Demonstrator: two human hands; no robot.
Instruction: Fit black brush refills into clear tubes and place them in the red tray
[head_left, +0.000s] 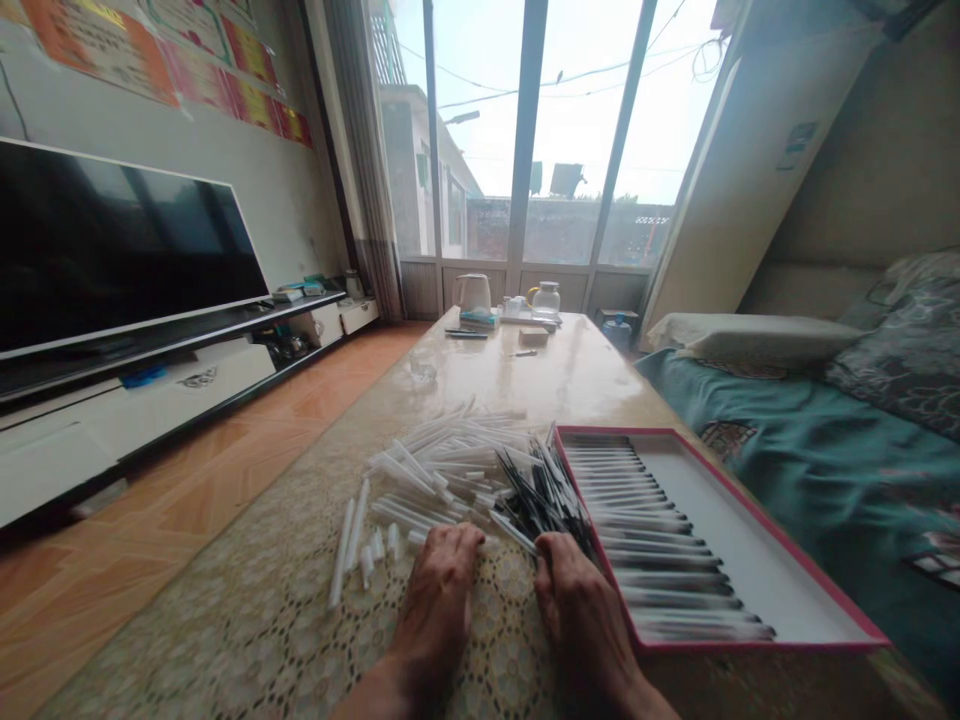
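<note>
My left hand (441, 575) rests low over the patterned table cover with its fingers curled together. A pile of translucent white plastic tubes (442, 450) lies just beyond it, and what its fingertips hold, if anything, is hidden. The fingers of my right hand (576, 590) are closed on the near end of a slim white tube (514, 532) that slants up to the left. Behind that hand is a heap of thin black sticks (536, 490). To the right, a pink-rimmed shallow box (787, 560) holds a column of white tubes with dark ends (652, 545), laid side by side.
Short tube pieces (375, 548) and two longer tubes lie left of my left hand. At the table's far end stand a pale jug (474, 292), a glass pitcher (546, 300) and a small box (533, 337). A bed (757, 440) flanks the right side.
</note>
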